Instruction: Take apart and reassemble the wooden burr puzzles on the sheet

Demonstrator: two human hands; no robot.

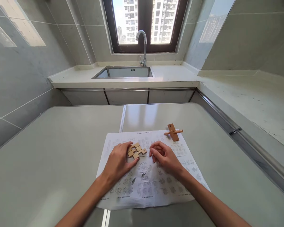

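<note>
The wooden blocks (139,148) over the printed sheet (153,199) looked only partly joined, a gap left among them, as the left hand (118,159) held them between thumb and fingers and the right hand (164,155) (whether empty, I couldn't tell) curled narrowly nearby.

The one camera I see rides on the person's head at the near side of the table (66,145), facing forward and tipped down, with the left hand (116,158) and the right hand (164,156) close before it, just below mid-view. It takes in a wide sweep (tiled walls (28,69) crowd in at either side), reaching past the table to the sink (129,72) and window (144,19) well beyond.
</note>
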